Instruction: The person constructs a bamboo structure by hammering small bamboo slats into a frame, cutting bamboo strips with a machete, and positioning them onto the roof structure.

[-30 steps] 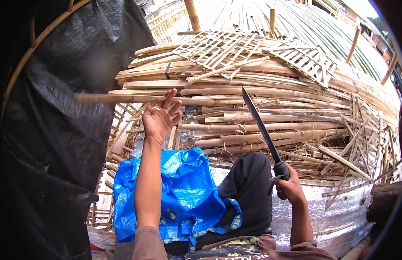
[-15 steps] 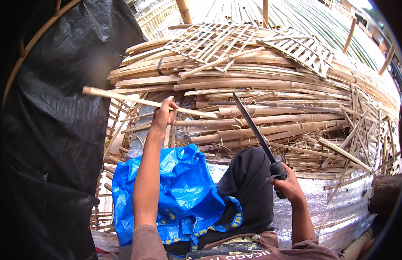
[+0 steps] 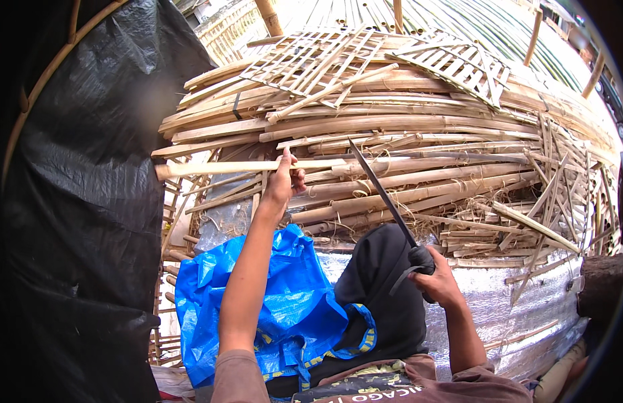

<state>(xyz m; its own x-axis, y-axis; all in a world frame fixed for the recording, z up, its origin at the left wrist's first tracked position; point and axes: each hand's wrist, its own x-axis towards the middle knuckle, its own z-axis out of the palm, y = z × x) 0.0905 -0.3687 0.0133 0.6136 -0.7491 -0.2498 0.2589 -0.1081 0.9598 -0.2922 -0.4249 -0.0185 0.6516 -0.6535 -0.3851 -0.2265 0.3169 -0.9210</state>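
Observation:
My left hand (image 3: 284, 181) is raised and closed around a long pale bamboo stick (image 3: 211, 168) that juts out to the left from a big pile of split bamboo (image 3: 419, 134). My right hand (image 3: 438, 282) grips the black handle of a long dark knife (image 3: 382, 191). Its blade points up and to the left, toward the pile, ending just right of my left hand. My knee in black trousers (image 3: 385, 295) rises between the two arms.
A crumpled blue plastic bag (image 3: 291, 302) lies over my lap. Black plastic sheeting (image 3: 76, 201) covers the left side. Woven bamboo lattice panels (image 3: 452, 64) rest on top of the pile. Silver foil sheeting (image 3: 513, 302) lies below the pile at right.
My left hand went from open fingers reaching at the pile to closed on one bamboo stick, which now sticks out further left. The knife stayed raised in my right hand.

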